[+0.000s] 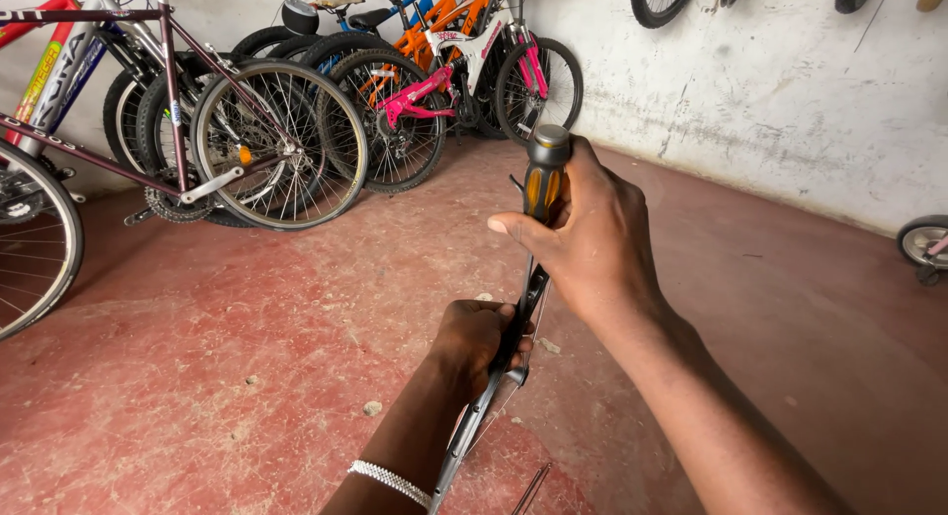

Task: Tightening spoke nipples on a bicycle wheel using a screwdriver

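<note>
My right hand is closed around a screwdriver's black and orange handle, held upright with its shaft pointing down. The shaft meets a grey bicycle wheel rim that runs edge-on from bottom centre upward. My left hand grips that rim just below the screwdriver. Thin spokes show beside the rim. A beaded bracelet sits on my left wrist. The screwdriver's tip is hidden between my hands.
Several bicycles lean in a row against the far wall at top left, one dark red frame nearest. A small wheel peeks in at the right edge. More wheels hang on the wall. The floor is worn red concrete with small stones.
</note>
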